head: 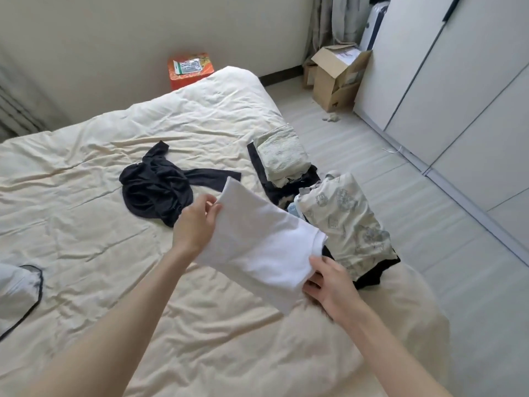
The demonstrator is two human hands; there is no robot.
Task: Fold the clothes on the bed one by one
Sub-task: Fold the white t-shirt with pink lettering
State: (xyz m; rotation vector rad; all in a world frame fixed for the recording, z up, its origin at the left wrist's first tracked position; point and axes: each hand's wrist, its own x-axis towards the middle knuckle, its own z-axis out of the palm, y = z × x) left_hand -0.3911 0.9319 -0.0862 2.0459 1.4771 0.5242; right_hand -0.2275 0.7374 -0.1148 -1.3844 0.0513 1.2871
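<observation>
A folded white garment (257, 242) is held just above the cream bed (114, 253). My left hand (194, 224) pinches its left edge, and my right hand (326, 285) grips its near right corner with the thumb on top. A crumpled black garment (154, 190) lies unfolded on the bed beyond my left hand. Right of the white garment, a folded cream patterned piece (346, 222) rests on dark clothes at the bed's right edge. Farther back sits another folded pale pile (280, 156) on a black item.
A grey pillow with black piping (17, 290) lies at the bed's left edge. An orange box (190, 70) stands behind the bed by the wall. Cardboard boxes (335, 78) and white wardrobe doors (458, 81) line the floor on the right.
</observation>
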